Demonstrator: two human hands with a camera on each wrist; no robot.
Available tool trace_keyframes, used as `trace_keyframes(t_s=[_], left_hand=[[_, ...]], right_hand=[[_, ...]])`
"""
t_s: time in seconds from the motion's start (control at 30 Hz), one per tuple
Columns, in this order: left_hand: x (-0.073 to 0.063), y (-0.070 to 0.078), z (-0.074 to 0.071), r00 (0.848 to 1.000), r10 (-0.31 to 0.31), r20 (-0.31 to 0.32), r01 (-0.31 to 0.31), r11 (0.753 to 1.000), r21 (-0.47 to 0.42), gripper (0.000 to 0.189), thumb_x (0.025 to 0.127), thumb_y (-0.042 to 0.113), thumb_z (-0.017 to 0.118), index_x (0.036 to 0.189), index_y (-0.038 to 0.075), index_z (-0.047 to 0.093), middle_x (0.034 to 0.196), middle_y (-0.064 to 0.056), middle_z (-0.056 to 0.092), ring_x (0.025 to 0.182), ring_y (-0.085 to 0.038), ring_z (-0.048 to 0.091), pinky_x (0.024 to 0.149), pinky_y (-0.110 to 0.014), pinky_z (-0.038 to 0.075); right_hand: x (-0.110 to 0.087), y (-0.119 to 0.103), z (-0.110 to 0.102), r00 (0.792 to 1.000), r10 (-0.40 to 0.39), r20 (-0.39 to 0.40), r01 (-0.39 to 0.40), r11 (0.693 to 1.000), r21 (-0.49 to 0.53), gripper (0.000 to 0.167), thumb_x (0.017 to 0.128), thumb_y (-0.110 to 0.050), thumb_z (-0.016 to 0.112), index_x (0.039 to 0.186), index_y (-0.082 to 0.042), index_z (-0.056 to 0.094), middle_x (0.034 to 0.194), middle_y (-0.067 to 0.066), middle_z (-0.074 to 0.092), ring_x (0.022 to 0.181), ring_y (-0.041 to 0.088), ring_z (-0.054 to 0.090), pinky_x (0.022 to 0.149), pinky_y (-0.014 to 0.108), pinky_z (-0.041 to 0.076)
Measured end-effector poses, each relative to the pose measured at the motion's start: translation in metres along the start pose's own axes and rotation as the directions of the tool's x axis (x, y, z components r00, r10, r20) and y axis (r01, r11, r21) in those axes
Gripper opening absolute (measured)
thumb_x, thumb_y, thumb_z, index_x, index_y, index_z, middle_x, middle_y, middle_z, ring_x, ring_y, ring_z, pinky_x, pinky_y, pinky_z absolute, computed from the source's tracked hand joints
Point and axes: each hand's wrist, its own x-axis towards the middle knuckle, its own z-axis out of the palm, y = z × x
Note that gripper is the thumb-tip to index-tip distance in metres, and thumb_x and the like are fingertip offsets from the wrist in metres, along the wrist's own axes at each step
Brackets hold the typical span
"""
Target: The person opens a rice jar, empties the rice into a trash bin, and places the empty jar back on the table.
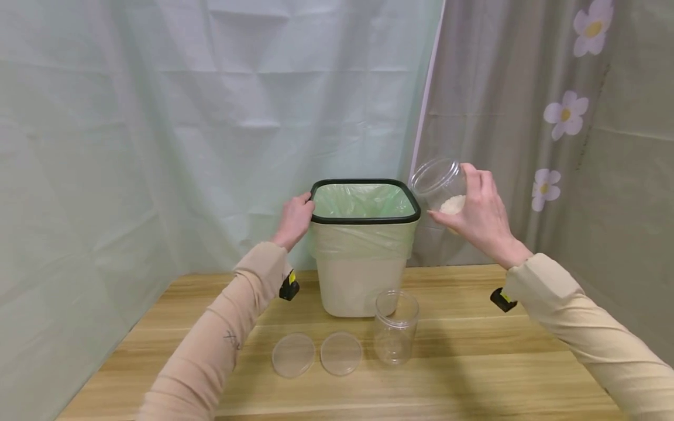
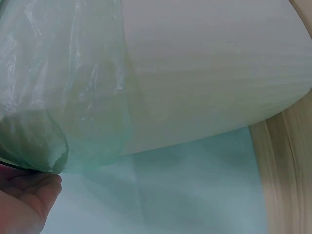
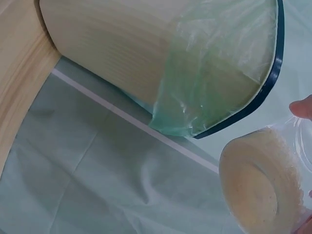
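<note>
A cream trash bin (image 1: 360, 280) with a black rim (image 1: 363, 221) and a pale green bag (image 1: 363, 199) folded over its edge stands on the table. My left hand (image 1: 296, 219) holds the rim at the bin's left side; in the left wrist view its fingers (image 2: 41, 190) are bent against the edge. Above and right of the bin, my right hand (image 1: 481, 210) grips a clear plastic jar (image 1: 436, 178), tilted with its mouth towards the bin. Whitish grains (image 1: 453, 204) lie in the jar's lower end, filling its base (image 3: 251, 190) in the right wrist view.
A second clear jar (image 1: 396, 333) stands upright in front of the bin. Left of it, two round clear lids (image 1: 293, 355) lie flat on the wooden table (image 1: 463, 374). Pale curtains (image 1: 237, 117) hang behind and beside the table.
</note>
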Motion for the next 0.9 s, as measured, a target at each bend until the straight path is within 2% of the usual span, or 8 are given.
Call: trace_keyframes(t_s=[0.1, 0.33, 0.47, 0.57, 0.63, 0.9], left_hand=[[0.0, 0.0, 0.001, 1.0, 0.005, -0.01, -0.005, 1.0, -0.004, 0.046, 0.089, 0.012, 0.033, 0.131, -0.004, 0.043, 0.127, -0.017, 0.046, 0.102, -0.025, 0.043, 0.085, -0.037, 0.035], [0.002, 0.001, 0.001, 1.0, 0.011, -0.013, -0.01, 1.0, 0.012, 0.036, 0.089, 0.012, 0.034, 0.114, -0.005, 0.054, 0.102, -0.02, 0.052, 0.093, -0.03, 0.044, 0.075, -0.037, 0.037], [0.001, 0.001, 0.001, 1.0, 0.006, 0.0, -0.006, 1.0, 0.016, 0.043, 0.089, 0.012, 0.033, 0.126, -0.005, 0.048, 0.118, -0.02, 0.051, 0.103, -0.027, 0.045, 0.084, -0.037, 0.037], [0.001, 0.001, 0.001, 1.0, 0.003, 0.0, -0.003, 1.0, 0.018, 0.046, 0.089, 0.012, 0.033, 0.132, -0.004, 0.041, 0.131, -0.016, 0.043, 0.114, -0.024, 0.041, 0.091, -0.037, 0.034], [0.001, 0.001, 0.002, 1.0, 0.004, -0.006, -0.004, 1.0, 0.021, 0.047, 0.089, 0.013, 0.034, 0.132, -0.004, 0.041, 0.132, -0.016, 0.041, 0.119, -0.024, 0.037, 0.094, -0.037, 0.032], [0.001, 0.0, 0.001, 1.0, 0.019, -0.014, -0.019, 1.0, 0.009, 0.046, 0.089, 0.011, 0.035, 0.131, -0.006, 0.042, 0.131, -0.017, 0.041, 0.119, -0.025, 0.038, 0.092, -0.037, 0.033]], right_hand=[[0.006, -0.001, 0.001, 1.0, 0.002, 0.003, -0.002, 1.0, 0.0, 0.093, 0.055, -0.031, 0.085, 0.127, 0.0, 0.035, 0.102, 0.024, 0.04, 0.086, 0.036, 0.042, 0.062, 0.05, 0.042], [0.019, -0.003, 0.005, 0.998, 0.04, 0.045, -0.04, 0.999, 0.01, 0.091, 0.057, -0.031, 0.084, 0.128, -0.002, 0.034, 0.107, 0.023, 0.041, 0.089, 0.036, 0.043, 0.064, 0.052, 0.042], [0.024, -0.004, 0.006, 0.995, 0.054, 0.082, -0.054, 0.999, 0.004, 0.091, 0.058, -0.03, 0.084, 0.129, -0.002, 0.034, 0.111, 0.023, 0.041, 0.093, 0.036, 0.042, 0.066, 0.052, 0.042], [0.027, -0.006, 0.007, 0.991, 0.066, 0.118, -0.067, 0.998, -0.003, 0.092, 0.058, -0.03, 0.084, 0.13, -0.004, 0.032, 0.113, 0.023, 0.04, 0.096, 0.038, 0.042, 0.069, 0.054, 0.041], [0.029, -0.007, 0.008, 0.988, 0.071, 0.137, -0.07, 0.997, -0.009, 0.092, 0.058, -0.03, 0.084, 0.13, -0.005, 0.032, 0.114, 0.023, 0.04, 0.097, 0.039, 0.042, 0.07, 0.055, 0.041], [0.038, -0.012, 0.013, 0.983, 0.046, 0.177, -0.041, 0.999, -0.032, 0.091, 0.058, -0.027, 0.084, 0.131, -0.008, 0.032, 0.116, 0.023, 0.041, 0.1, 0.04, 0.042, 0.071, 0.056, 0.04]])
